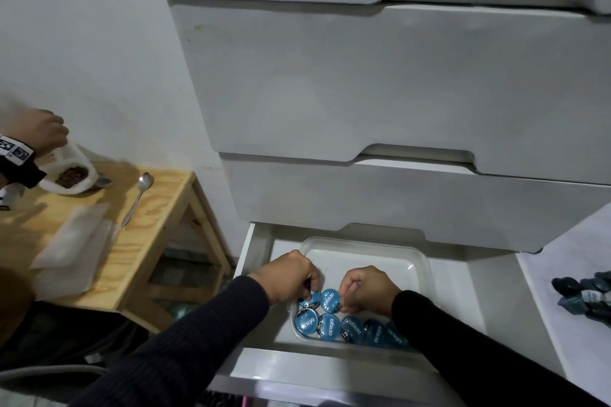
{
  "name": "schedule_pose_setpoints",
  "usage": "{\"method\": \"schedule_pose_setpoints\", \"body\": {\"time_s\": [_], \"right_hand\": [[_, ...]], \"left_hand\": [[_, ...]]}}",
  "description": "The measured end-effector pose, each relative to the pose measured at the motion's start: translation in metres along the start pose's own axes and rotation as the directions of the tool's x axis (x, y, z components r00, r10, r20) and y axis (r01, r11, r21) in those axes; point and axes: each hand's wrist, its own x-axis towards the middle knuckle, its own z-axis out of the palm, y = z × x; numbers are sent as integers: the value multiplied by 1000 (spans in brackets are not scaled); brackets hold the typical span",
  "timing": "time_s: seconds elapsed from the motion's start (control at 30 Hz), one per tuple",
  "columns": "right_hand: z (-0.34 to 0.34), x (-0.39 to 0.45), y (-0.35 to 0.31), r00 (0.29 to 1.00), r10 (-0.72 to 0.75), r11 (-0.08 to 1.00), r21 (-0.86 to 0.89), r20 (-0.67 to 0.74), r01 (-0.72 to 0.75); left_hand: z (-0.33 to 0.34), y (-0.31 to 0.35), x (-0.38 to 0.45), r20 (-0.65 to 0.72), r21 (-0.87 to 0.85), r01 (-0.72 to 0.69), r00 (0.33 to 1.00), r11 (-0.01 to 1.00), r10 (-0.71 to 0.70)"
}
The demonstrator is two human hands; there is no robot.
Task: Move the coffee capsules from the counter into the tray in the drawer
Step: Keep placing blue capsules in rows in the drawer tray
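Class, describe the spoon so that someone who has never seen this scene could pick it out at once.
Left of the white drawer unit stands a wooden table. Near its back right corner lies the spoon, bowl pointing away, beside a bag of coffee beans. It is the only shiny metal thing there.

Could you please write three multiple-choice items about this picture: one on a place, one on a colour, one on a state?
1. Where does the tray sit?
A. In the open bottom drawer
B. On the wooden table
C. On the floor

2. What colour are the lids of the coffee capsules?
A. Red
B. Blue
C. Gold

3. What is the right hand doing?
A. Holding the spoon
B. Resting flat and open
C. Pinching a capsule over the tray

Key: 1 A, the tray lies inside the pulled-out drawer; 2 B, all lids show blue; 3 C, its fingers close on the capsule's edge.
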Motion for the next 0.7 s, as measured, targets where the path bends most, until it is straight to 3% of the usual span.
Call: {"method": "schedule_pose_setpoints", "body": {"time_s": [0.23, 0.4, 0.5, 0.57, 0.7], "right_hand": [[1, -8, -9, 978, -185, 923, -360, -97, 139], [12, -15, -18, 928, -338, 797, -572, -157, 194], [20, -24, -19, 852, -484, 655, -728, -200, 201], [24, -33, -21, 761, -600, 561, -808, -246, 181], [26, -48, -16, 616, -722, 518, -836, -314, 181]], "left_hand": [[0, 7, -14, -93, 53, 76, 993, 996, -71], [10, 22, -24, -305, 69, 188, 939, 980, -159], [17, 38, -32, -471, 73, 239, 864, 968, -178], [19, 52, -40, -570, 120, 262, 808, 958, -149], [32, 64, -43, -618, 156, 299, 773, 941, -143]]}}
